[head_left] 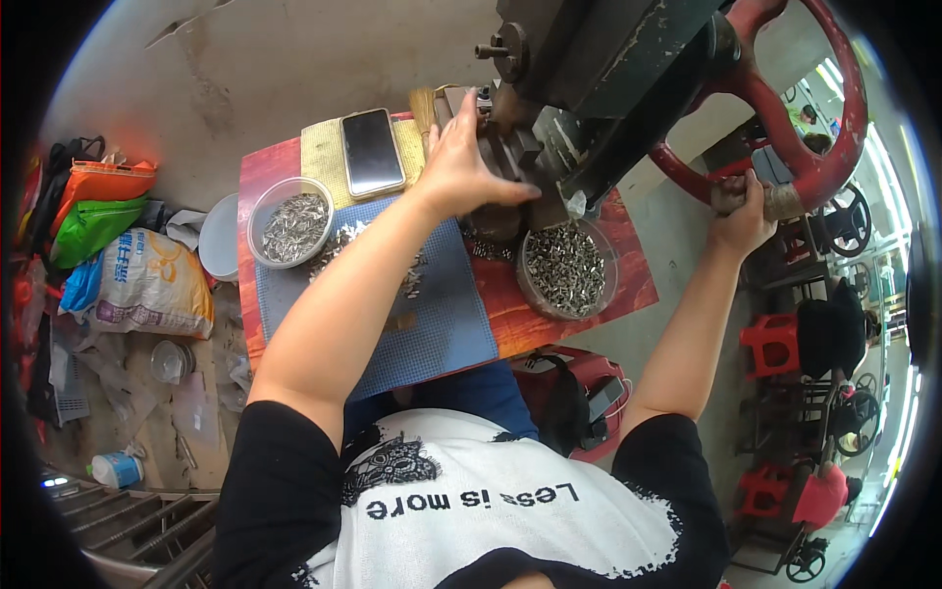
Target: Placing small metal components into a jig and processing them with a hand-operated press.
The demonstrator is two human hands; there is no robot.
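Observation:
My left hand (459,162) reaches to the die area of a dark hand press (628,69). Its fingers and thumb are spread, the thumb tip against or just in front of the metal block; I make out nothing held. On the right, my right hand (743,213) is wrapped round the grip on the rim of the press's red handwheel (852,93). Below the die stands a clear tub (612,287) full of small metal parts. Another clear tub (256,216) with thin silvery pieces stands at the left. Loose metal pieces (412,280) lie on the blue mat (432,339), partly hidden by my left forearm.
A phone (373,149) lies on a yellow cloth (322,147), with a brush (423,104) beside the press. Bags (147,285) and a white bucket (220,236) are at the left. Red stools (770,344), other handwheels and people are off to the right.

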